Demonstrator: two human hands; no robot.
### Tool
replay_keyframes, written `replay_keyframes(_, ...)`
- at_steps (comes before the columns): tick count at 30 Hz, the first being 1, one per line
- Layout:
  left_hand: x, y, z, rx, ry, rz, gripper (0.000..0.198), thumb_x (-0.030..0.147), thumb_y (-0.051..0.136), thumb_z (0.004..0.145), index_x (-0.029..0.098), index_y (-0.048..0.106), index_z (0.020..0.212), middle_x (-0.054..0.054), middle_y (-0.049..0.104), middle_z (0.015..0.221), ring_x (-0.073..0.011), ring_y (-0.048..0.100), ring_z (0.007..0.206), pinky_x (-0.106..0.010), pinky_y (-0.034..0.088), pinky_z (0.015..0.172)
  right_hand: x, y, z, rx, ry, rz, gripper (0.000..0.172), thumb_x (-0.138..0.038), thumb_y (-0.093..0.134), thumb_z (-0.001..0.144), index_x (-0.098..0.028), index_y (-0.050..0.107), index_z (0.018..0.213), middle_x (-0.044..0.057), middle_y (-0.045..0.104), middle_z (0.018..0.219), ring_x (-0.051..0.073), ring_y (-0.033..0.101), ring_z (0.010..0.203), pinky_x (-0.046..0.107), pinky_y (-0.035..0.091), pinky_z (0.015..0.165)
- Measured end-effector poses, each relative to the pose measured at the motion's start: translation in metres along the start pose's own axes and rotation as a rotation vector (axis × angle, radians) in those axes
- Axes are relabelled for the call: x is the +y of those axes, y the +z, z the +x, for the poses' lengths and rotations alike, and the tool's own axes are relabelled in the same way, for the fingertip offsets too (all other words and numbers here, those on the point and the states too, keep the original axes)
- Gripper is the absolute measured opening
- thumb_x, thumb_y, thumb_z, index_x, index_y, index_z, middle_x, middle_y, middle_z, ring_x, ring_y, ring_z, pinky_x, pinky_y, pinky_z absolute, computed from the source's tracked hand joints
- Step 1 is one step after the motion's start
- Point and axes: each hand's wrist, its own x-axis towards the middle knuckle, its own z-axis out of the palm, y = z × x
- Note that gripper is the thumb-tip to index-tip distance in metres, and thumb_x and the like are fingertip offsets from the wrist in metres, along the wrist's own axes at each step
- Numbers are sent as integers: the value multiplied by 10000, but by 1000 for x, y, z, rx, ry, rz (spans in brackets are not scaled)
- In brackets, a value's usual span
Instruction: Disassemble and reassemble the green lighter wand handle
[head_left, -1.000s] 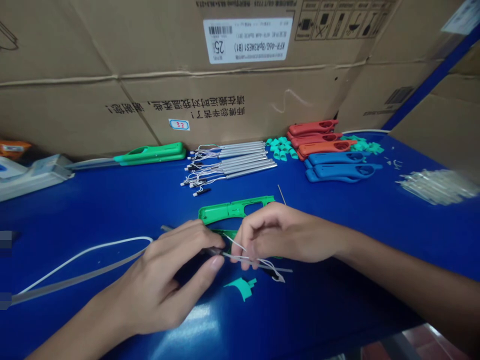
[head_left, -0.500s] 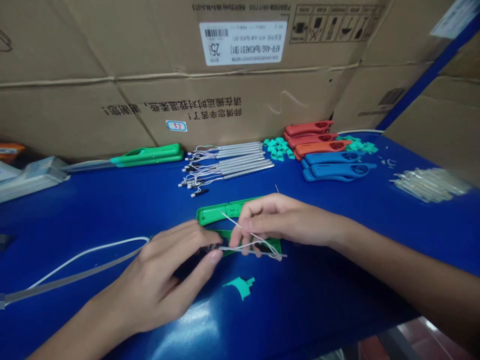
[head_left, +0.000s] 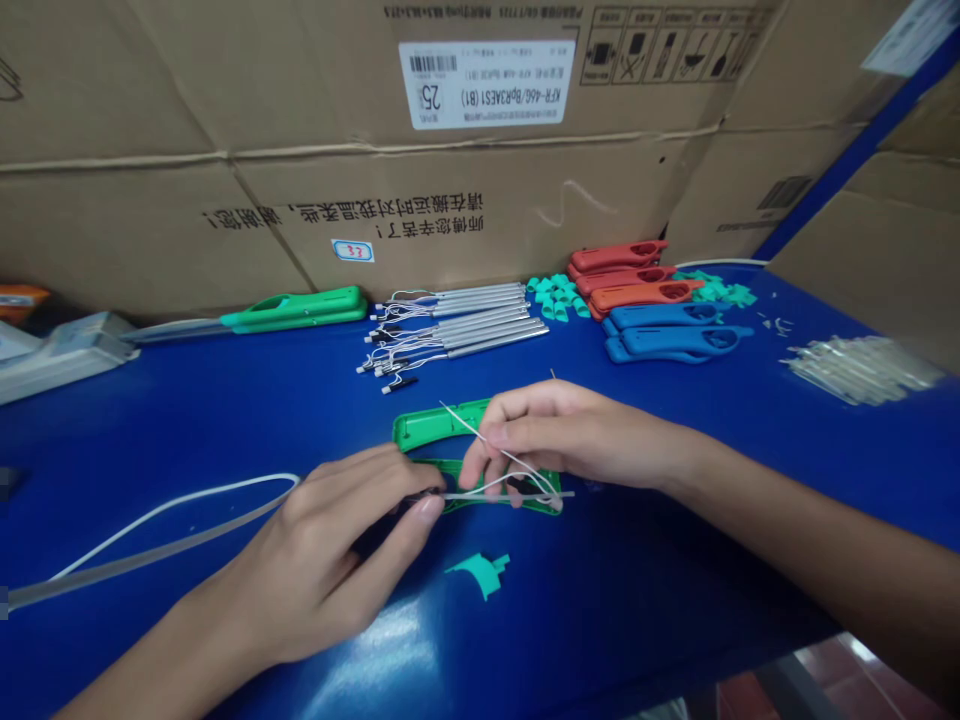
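Observation:
My left hand [head_left: 341, 545] is closed, thumb and index pinching a small dark part with a thin pale tube [head_left: 536, 496] sticking out to the right. My right hand [head_left: 551, 435], also closed, pinches a white wire [head_left: 463, 419] whose free end points up and left; the wire loops back along the tube. Behind and below the fingers lies a green handle shell half [head_left: 553, 507], partly hidden, with a dark part inside. Another green shell half [head_left: 424, 430] lies just beyond it. Nearer me rests a loose teal plastic piece [head_left: 481, 574].
Silver tubes with white wires [head_left: 487, 325] lie at the back, beside teal pieces [head_left: 559, 298]. Red handles [head_left: 619, 257] and blue handles [head_left: 667, 343] are stacked right of them. Thin clear tubes [head_left: 855, 370] lie far right. A cardboard wall [head_left: 300, 90] stands behind.
The wire's free end has shifted slightly up and left with my right fingers. The thin tube's right end has risen a little. My left hand stays nearly in place.

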Motion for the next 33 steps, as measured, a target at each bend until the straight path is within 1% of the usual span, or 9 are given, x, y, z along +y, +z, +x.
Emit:
replay_keyframes(3, -1, 1, 0, 5, 2, 13, 145, 106, 517, 941, 161, 610, 1038, -22, 661, 847, -121, 609, 726, -249, 486, 681, 2, -1, 1, -21, 9, 68, 141, -216, 524, 940, -160, 541, 813, 33, 706, 857, 96, 656, 609, 209, 469, 572)
replay_keyframes(5, -2, 2, 0, 9, -1, 23, 143, 115, 519, 942, 162, 612, 1040, -23, 660, 838, -125, 608, 715, -253, 484, 669, 2, 0, 2, -15, 35, 79, 123, -204, 499, 946, -174, 502, 827, 30, 705, 844, 103, 659, 565, 191, 444, 495)
replay_keyframes(7, -2, 2, 0, 13, -4, 27, 144, 119, 521, 941, 165, 613, 1041, -22, 660, 834, -128, 611, 715, -256, 486, 668, 2, 1, 1, -12, 54, 83, 114, -184, 473, 951, -175, 491, 839, 31, 699, 831, 107, 658, 533, 181, 425, 453)
replay_keyframes(10, -2, 3, 1, 25, 1, 35, 142, 119, 527, 937, 167, 612, 1039, -23, 664, 845, -130, 620, 727, -259, 495, 686, 1, 3, 1, -14, 66, 111, 121, -158, 445, 955, -171, 484, 840, 35, 692, 825, 110, 659, 516, 190, 448, 454)
replay_keyframes(13, -1, 2, 2, 37, 4, 57, 131, 127, 544, 929, 161, 616, 1032, -28, 662, 847, -134, 619, 727, -258, 497, 666, 1, 3, 0, -8, 71, 138, 125, -148, 441, 956, -169, 477, 838, 49, 704, 853, 115, 665, 513, 207, 477, 465)
replay_keyframes(19, -3, 3, 2, 104, 40, 117, 108, 138, 615, 893, 151, 601, 999, -34, 674, 858, -143, 634, 749, -272, 516, 701, 4, 1, -1, 1, 72, 164, 119, -145, 453, 944, -171, 483, 832, 52, 712, 843, 122, 668, 517, 217, 501, 472)
replay_keyframes(25, -2, 4, 1, 97, 24, 119, 120, 157, 624, 892, 160, 587, 1006, -27, 662, 857, -142, 634, 749, -270, 514, 687, 3, 0, 0, 32, 67, 161, 111, -148, 479, 919, -163, 492, 810, 48, 701, 844, 116, 655, 500, 206, 487, 448)
replay_keyframes(29, -1, 2, 0, 73, -23, 111, 100, 159, 586, 910, 167, 582, 1010, -21, 640, 846, -139, 617, 717, -265, 500, 650, 3, 1, 0, 35, 69, 152, 104, -170, 493, 918, -169, 491, 814, 41, 699, 822, 105, 639, 497, 204, 497, 460)
replay_keyframes(33, -1, 2, 0, 37, -22, 84, 104, 145, 548, 928, 170, 580, 1023, -27, 629, 847, -148, 603, 727, -271, 491, 645, 2, 2, 0, 49, 79, 126, 113, -186, 481, 940, -177, 478, 827, 32, 694, 811, 95, 626, 492, 196, 491, 457)
